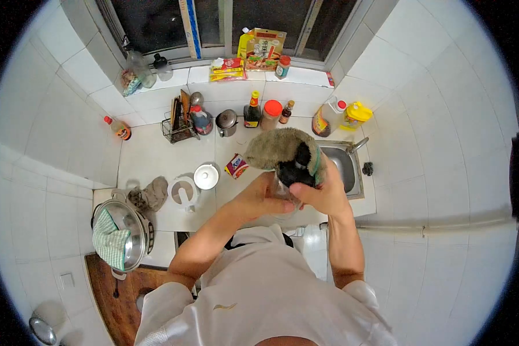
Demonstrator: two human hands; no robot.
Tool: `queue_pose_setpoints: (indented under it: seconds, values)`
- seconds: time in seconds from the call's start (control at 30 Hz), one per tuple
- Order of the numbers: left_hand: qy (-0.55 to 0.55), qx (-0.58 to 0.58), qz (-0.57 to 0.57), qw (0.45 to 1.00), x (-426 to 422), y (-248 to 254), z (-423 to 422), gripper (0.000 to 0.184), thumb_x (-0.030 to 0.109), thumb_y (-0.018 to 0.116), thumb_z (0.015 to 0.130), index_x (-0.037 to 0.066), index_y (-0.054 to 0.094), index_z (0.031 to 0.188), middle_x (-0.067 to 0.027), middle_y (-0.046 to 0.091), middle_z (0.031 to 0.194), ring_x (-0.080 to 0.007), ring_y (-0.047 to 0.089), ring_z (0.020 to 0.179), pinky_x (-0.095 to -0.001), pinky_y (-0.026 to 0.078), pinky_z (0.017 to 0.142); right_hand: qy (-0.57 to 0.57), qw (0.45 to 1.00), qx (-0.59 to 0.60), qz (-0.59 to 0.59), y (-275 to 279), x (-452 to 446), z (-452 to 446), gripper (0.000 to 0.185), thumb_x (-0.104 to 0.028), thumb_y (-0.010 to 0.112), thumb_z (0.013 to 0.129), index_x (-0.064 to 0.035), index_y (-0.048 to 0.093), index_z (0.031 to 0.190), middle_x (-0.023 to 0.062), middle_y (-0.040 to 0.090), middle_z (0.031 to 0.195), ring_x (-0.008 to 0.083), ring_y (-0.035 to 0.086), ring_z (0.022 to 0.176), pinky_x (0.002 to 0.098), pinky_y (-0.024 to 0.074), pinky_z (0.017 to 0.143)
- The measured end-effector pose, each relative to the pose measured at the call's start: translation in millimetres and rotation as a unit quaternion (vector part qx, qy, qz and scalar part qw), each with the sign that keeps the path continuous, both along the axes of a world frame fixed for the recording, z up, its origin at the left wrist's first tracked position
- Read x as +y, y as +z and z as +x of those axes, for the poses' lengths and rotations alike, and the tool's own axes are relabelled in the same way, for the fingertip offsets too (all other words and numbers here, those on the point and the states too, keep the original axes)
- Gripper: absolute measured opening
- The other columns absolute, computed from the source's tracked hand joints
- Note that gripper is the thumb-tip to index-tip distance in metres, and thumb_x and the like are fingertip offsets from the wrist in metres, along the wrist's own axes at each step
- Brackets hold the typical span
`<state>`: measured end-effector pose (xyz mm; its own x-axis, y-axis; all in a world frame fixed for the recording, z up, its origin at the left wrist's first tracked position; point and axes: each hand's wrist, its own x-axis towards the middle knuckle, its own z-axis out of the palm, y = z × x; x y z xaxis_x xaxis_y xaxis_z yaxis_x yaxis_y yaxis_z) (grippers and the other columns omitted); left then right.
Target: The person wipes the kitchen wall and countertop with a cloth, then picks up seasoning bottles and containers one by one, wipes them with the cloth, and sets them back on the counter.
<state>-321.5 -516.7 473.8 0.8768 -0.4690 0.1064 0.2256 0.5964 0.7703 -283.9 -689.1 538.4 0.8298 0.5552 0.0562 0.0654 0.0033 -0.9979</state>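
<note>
My left hand [258, 199] is wrapped around a clear container [282, 191] with a black top [297, 175], held above the counter's front edge. A grey-brown cloth [279, 145] with a green edge is in my right hand [330, 195], draped over and beside the black top. My right thumb presses on the container near that top. The cloth and fingers hide part of the container, so its exact kind is unclear. Just left of the cloth lies a small purple and red packet [236, 166] on the counter.
A metal sink [357, 187] is at the right. A white lidded pot [206, 176], a clear round lid [183, 192] and a crumpled cloth [151, 196] lie left. Bottles, a red-lidded jar [271, 114] and a utensil rack [179, 131] line the back. A steamer pot [134, 245] stands far left.
</note>
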Motion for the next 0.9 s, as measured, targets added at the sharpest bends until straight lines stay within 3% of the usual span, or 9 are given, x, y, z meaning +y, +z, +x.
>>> queue_pose_setpoints:
  seconds: [0.03, 0.1, 0.2, 0.4, 0.5, 0.6, 0.7, 0.8, 0.9]
  values:
    - [0.03, 0.001, 0.038, 0.999, -1, -5, 1, 0.066, 0.018, 0.085, 0.076, -0.003, 0.052, 0.129, -0.0081, 0.065, 0.109, -0.0133, 0.062, 0.097, -0.0311, 0.052, 0.084, -0.009, 1.0, -0.011, -0.002, -5, -1, 2, 0.062, -0.005, 0.072, 0.085, -0.0018, 0.046, 0.141, 0.0048, 0.064, 0.107, 0.0078, 0.061, 0.078, 0.0233, 0.0517, 0.059]
    - [0.084, 0.015, 0.176, 0.981, 5, -6, 2, 0.061, 0.016, 0.084, 0.076, -0.004, 0.054, 0.126, -0.0066, 0.067, 0.105, -0.0106, 0.062, 0.098, -0.028, 0.053, 0.079, -0.018, 0.993, -0.121, -0.003, -17, 4, 8, 0.058, -0.005, 0.066, 0.09, 0.0006, 0.042, 0.143, 0.0074, 0.061, 0.116, 0.0142, 0.057, 0.099, 0.0318, 0.0503, 0.088]
    - [0.185, -0.039, 0.292, 0.937, 4, 10, 6, 0.055, 0.015, 0.083, 0.075, -0.003, 0.057, 0.12, -0.0103, 0.069, 0.103, -0.0173, 0.066, 0.094, -0.0309, 0.054, 0.079, -0.06, 0.992, -0.108, -0.035, -22, 12, 4, 0.053, -0.01, 0.062, 0.094, 0.0029, 0.041, 0.141, 0.0135, 0.06, 0.12, 0.0246, 0.056, 0.109, 0.0382, 0.0437, 0.1]
    - [0.447, -0.178, 0.547, 0.684, -9, -30, 24, 0.065, 0.017, 0.087, 0.069, -0.001, 0.052, 0.121, -0.0178, 0.065, 0.106, -0.0389, 0.064, 0.095, -0.0439, 0.053, 0.08, -0.248, 0.927, -0.269, -0.079, -57, 48, 4, 0.039, -0.017, 0.049, 0.102, 0.0055, 0.043, 0.132, 0.0271, 0.056, 0.117, 0.045, 0.056, 0.108, 0.0464, 0.0444, 0.094]
    - [0.49, -0.216, 0.583, 0.611, -10, -34, 32, 0.072, 0.018, 0.088, 0.066, -0.001, 0.05, 0.124, -0.0164, 0.062, 0.106, -0.038, 0.061, 0.098, -0.0463, 0.05, 0.082, -0.308, 0.908, -0.254, -0.125, -71, 57, 4, 0.038, -0.015, 0.05, 0.101, 0.0067, 0.043, 0.131, 0.0295, 0.055, 0.117, 0.0474, 0.055, 0.108, 0.0487, 0.0441, 0.093]
    - [0.515, -0.22, 0.585, 0.586, -9, -41, 40, 0.072, 0.016, 0.088, 0.064, 0.0, 0.05, 0.123, -0.0161, 0.062, 0.105, -0.0371, 0.059, 0.099, -0.0458, 0.048, 0.084, -0.304, 0.904, -0.217, -0.209, -63, 55, -1, 0.039, -0.013, 0.051, 0.1, 0.0076, 0.043, 0.132, 0.0316, 0.054, 0.122, 0.0494, 0.055, 0.109, 0.0493, 0.0439, 0.094]
    - [0.51, -0.2, 0.594, 0.589, -1, -38, 45, 0.07, 0.019, 0.088, 0.066, -0.001, 0.052, 0.122, -0.0169, 0.062, 0.104, -0.0365, 0.061, 0.096, -0.044, 0.049, 0.082, -0.292, 0.895, -0.284, -0.181, -67, 42, -3, 0.038, -0.011, 0.051, 0.099, 0.0084, 0.045, 0.131, 0.0331, 0.056, 0.122, 0.051, 0.056, 0.109, 0.048, 0.0463, 0.093]
    - [0.523, -0.162, 0.54, 0.639, 13, -43, 51, 0.068, 0.024, 0.088, 0.069, -0.004, 0.053, 0.121, -0.0182, 0.063, 0.102, -0.0355, 0.062, 0.092, -0.0424, 0.05, 0.08, -0.359, 0.865, -0.305, -0.172, -94, 16, -1, 0.034, -0.012, 0.053, 0.101, 0.0075, 0.051, 0.128, 0.0271, 0.062, 0.118, 0.0396, 0.063, 0.105, 0.0421, 0.0495, 0.09]
    - [0.46, -0.08, 0.48, 0.743, 16, -34, 41, 0.069, 0.029, 0.089, 0.07, -0.001, 0.054, 0.12, -0.0164, 0.066, 0.106, -0.0282, 0.064, 0.094, -0.0381, 0.051, 0.079, -0.337, 0.934, -0.084, -0.085, -58, 1, 12, 0.03, -0.015, 0.057, 0.101, 0.0043, 0.056, 0.124, 0.0147, 0.067, 0.113, 0.0223, 0.063, 0.103, 0.0334, 0.0501, 0.089]
